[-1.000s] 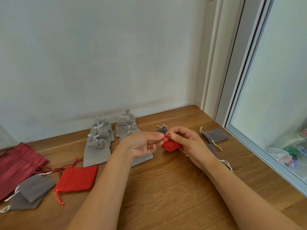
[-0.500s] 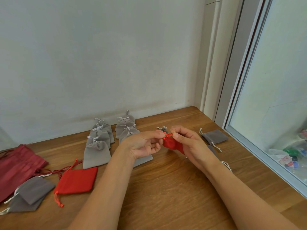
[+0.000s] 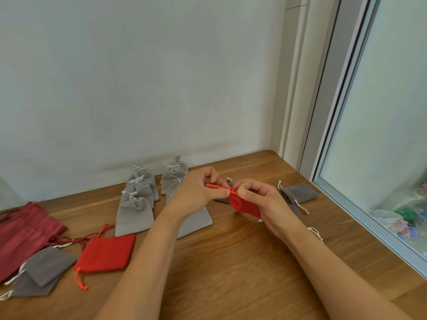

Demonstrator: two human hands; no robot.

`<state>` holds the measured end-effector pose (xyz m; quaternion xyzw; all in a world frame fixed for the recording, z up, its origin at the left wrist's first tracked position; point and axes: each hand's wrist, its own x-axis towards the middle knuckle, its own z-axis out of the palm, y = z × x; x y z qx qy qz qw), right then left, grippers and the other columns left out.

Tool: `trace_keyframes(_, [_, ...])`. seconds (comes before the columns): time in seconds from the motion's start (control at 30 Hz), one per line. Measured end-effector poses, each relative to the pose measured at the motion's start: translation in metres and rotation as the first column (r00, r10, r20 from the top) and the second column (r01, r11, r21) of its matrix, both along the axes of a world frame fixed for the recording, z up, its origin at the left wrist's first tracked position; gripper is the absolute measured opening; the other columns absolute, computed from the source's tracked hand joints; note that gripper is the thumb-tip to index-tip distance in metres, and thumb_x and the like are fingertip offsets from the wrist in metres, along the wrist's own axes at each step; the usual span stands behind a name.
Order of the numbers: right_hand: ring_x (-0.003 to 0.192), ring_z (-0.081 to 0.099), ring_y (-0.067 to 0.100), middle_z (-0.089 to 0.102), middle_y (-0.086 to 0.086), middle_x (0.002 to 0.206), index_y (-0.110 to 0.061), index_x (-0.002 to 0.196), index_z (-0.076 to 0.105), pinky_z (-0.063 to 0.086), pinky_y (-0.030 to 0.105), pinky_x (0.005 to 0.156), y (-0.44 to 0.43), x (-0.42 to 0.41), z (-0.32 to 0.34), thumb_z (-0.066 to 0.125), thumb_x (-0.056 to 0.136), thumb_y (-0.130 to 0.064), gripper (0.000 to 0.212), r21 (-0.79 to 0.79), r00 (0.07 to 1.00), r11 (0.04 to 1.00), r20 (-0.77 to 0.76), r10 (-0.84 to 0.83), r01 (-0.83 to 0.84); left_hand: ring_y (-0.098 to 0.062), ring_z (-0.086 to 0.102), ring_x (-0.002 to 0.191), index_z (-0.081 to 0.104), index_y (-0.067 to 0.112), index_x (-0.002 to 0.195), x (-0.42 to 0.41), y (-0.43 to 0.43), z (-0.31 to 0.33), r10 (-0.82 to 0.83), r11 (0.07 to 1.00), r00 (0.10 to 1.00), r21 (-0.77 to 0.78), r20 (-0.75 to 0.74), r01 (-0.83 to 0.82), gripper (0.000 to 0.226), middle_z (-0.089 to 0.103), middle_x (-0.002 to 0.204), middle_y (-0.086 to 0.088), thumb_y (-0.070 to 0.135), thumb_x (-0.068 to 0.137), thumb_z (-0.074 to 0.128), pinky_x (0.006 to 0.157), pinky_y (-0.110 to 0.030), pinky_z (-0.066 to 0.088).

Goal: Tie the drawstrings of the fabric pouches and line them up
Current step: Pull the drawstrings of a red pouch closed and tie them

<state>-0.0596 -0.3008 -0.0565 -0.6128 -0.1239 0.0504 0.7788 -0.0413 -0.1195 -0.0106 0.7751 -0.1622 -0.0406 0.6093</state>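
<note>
Red pouch (image 3: 245,205) in left hand (image 3: 198,192), right hand (image 3: 262,200), well inside table (image 3: 231,262) edges.

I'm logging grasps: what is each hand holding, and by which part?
Both hold the small red pouch: the right hand pinches its gathered neck, the left hand pinches its drawstring.

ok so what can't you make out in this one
Head view only:
- Knot on the red pouch: covered by fingertips of the left hand and right hand.
- Grey pouch under the right hand: mostly hidden.
- Maroon bag: cut off by the left edge.
- Coloured clutter at far right: blurred.
</note>
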Motion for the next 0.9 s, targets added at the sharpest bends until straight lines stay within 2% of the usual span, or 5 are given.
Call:
trace_keyframes(0.13, [0.075,0.058,0.019,0.067,0.006,0.091,-0.014,0.083,0.066,0.047,0.028,0.060,0.001,-0.002,0.001,0.063,0.089,-0.037,0.024,0.000,0.998,0.999,-0.018,-0.053,0.053,-0.002,0.061,0.065,0.038,0.014,0.065,-0.003,-0.005,0.000,0.014,0.996,0.994,0.089,0.109,-0.024,0.040,0.065,0.075,-0.005,-0.012,0.077,0.066,0.067,-0.017,0.051])
trace_keyframes(0.27, [0.080,0.066,0.013,0.071,0.001,0.089,-0.011,0.102,0.065,0.053,0.020,0.068,0.001,0.000,0.001,0.066,0.079,-0.023,0.026,-0.037,0.998,0.998,-0.027,-0.056,0.055,-0.006,0.064,0.069,0.041,0.014,0.065,-0.001,-0.008,-0.003,0.013,0.990,0.979,0.132,0.205,-0.040,0.036,0.068,0.074,-0.003,-0.007,0.076,0.068,0.067,-0.023,0.056])
trace_keyframes(0.43, [0.066,0.064,0.001,0.070,0.000,0.075,0.003,0.094,0.066,0.046,0.010,0.062,0.002,0.000,0.000,0.066,0.082,-0.001,0.012,-0.085,0.994,0.992,0.070,-0.084,0.090,-0.014,0.067,0.076,0.047,0.027,0.064,-0.003,-0.014,-0.012,0.088,0.978,0.947,0.156,0.310,-0.142,0.037,0.068,0.079,0.002,0.000,0.080,0.066,0.066,-0.028,0.058])
trace_keyframes(0.7, [0.071,0.062,0.007,0.069,-0.002,0.076,-0.011,0.086,0.063,0.044,0.024,0.072,-0.001,0.004,-0.002,0.069,0.075,-0.020,0.015,0.019,0.994,0.995,0.020,-0.103,0.103,0.001,0.062,0.089,0.071,0.021,0.101,-0.004,-0.021,-0.014,0.072,0.972,0.924,0.182,0.375,-0.150,0.018,0.067,0.092,0.013,0.011,0.087,0.067,0.082,-0.029,0.055])
trace_keyframes(0.9, [0.079,0.070,0.021,0.072,0.016,0.084,-0.011,0.080,0.058,0.054,0.025,0.077,-0.002,0.004,-0.002,0.075,0.068,-0.007,0.021,0.059,0.989,0.988,0.031,-0.145,0.143,-0.001,0.062,0.079,0.074,0.013,0.090,-0.002,-0.017,-0.017,0.038,0.947,0.907,0.275,0.419,-0.167,0.006,0.068,0.080,0.013,0.015,0.085,0.071,0.072,-0.015,0.049])
